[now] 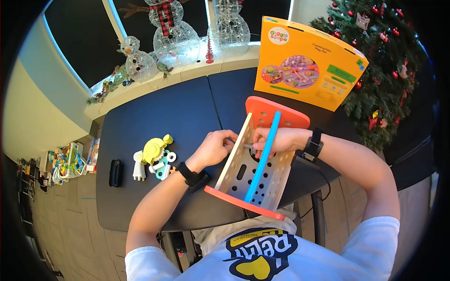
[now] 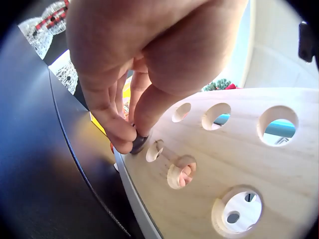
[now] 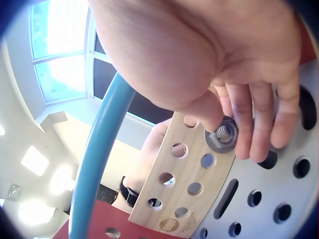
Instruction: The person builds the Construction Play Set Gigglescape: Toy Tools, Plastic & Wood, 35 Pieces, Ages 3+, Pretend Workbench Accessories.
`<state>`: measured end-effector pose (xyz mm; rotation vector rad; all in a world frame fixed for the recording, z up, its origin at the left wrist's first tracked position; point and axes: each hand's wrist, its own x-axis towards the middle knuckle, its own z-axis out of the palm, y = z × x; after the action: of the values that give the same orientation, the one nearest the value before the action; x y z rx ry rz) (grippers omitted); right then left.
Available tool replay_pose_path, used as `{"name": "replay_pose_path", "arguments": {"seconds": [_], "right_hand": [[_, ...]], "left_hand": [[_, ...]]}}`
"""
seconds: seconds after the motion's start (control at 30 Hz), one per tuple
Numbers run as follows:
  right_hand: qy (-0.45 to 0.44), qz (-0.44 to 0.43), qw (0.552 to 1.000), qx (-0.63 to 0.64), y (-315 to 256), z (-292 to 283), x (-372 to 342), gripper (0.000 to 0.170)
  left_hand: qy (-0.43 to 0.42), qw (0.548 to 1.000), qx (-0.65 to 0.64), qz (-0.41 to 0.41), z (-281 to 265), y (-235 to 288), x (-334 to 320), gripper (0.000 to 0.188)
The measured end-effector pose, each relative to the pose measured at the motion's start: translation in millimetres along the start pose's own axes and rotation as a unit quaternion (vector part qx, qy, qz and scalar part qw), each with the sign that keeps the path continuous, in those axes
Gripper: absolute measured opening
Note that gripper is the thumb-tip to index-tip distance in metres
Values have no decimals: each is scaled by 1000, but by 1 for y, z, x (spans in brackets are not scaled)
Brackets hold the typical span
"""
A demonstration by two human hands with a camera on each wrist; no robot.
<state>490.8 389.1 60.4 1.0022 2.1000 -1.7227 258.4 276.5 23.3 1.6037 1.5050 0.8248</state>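
Right hand (image 3: 214, 64) pinching nut (image 3: 215, 143), left hand (image 2: 144, 59) pinching bolt (image 2: 140, 143)

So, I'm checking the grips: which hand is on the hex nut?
The right hand, reaching under the blue bar; the left hand pinches a dark piece outside the wooden panel instead.

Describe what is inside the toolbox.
The right hand holds a nut on a bolt through the wooden side, above the grey, holed floor. In the head view, the hand and blue handle hide parts of the floor.
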Motion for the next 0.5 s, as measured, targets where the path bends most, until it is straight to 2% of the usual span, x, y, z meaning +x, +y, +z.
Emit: {"name": "replay_pose_path", "arguments": {"seconds": [0.27,0.5], "right_hand": [[57,-51,997,12,13,5,0,31],[79,-64,994,30,20,6,2,32]], "left_hand": [[-3,999,-41,35,2,1,3,18],[-12,999,-36,12,3,5,5,20]]}}
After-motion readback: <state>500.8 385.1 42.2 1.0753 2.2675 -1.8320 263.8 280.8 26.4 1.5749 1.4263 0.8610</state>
